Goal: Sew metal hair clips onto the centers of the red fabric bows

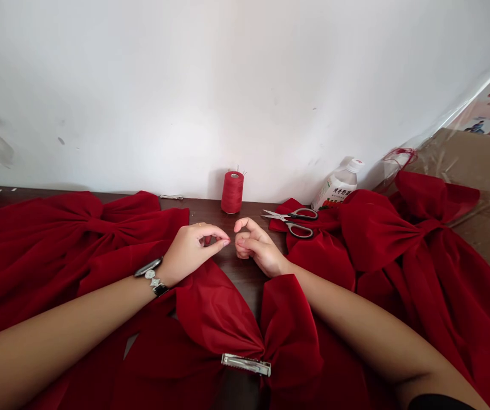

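My left hand [197, 249] is pinched, thumb against fingertips; anything between them is too small to make out. Close beside it, my right hand [260, 249] has its thumb pressed on curled fingers and its index finger bent up; what it may hold cannot be seen. Below both hands lies a red fabric bow [223, 310] with a metal hair clip [245, 364] across its middle. Just behind the hands, a cone of red thread [232, 192] stands upright with several needles stuck in its top. Scissors [292, 221] lie open-bladed to the right, on red fabric.
Another red bow [95, 222] spreads over the left of the dark table, and more red bows [382, 230] are heaped at the right. A metal clip [171, 197] lies by the white wall [163, 85]. A white-capped bottle [338, 185] leans near a cardboard box [480, 165].
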The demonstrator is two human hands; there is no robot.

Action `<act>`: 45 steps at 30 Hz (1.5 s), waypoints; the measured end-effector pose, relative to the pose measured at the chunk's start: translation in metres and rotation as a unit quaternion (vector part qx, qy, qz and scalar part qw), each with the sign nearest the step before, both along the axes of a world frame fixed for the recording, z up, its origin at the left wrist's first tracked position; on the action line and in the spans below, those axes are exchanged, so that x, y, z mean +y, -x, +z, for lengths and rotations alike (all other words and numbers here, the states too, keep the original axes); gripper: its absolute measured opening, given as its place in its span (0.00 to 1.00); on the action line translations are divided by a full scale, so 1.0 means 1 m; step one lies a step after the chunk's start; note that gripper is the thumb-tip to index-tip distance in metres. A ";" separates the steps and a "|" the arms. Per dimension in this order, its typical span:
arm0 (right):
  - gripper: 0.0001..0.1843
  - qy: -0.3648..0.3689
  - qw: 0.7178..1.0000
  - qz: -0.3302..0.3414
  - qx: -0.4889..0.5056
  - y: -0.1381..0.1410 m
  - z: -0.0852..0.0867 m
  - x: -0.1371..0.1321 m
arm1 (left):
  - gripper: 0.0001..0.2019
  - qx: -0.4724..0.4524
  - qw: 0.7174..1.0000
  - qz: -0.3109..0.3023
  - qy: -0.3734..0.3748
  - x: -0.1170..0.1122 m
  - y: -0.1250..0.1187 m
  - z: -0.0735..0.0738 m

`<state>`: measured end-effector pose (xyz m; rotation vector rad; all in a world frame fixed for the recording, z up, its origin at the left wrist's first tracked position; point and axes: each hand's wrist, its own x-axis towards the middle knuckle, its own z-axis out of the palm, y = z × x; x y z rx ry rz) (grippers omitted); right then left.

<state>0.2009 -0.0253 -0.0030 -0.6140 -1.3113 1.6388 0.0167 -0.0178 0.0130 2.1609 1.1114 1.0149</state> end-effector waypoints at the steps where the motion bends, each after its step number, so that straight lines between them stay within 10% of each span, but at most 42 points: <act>1: 0.12 0.001 1.000 0.001 -0.006 0.000 0.000 0.000 | 0.08 -0.005 1.000 0.014 -0.006 0.001 0.000 0.001; 10: 0.17 0.008 0.998 0.001 -0.059 -0.001 -0.005 0.005 | 0.08 -0.069 0.998 -0.002 -0.009 0.004 0.003 -0.002; 22: 0.19 -0.007 0.997 0.063 -0.040 -0.002 -0.006 0.002 | 0.06 -0.079 0.971 -0.081 -0.210 0.001 0.006 0.001; 45: 0.18 0.011 0.999 0.031 -0.036 -0.001 -0.001 0.002 | 0.04 -0.006 0.977 -0.149 -0.155 -0.007 0.002 0.009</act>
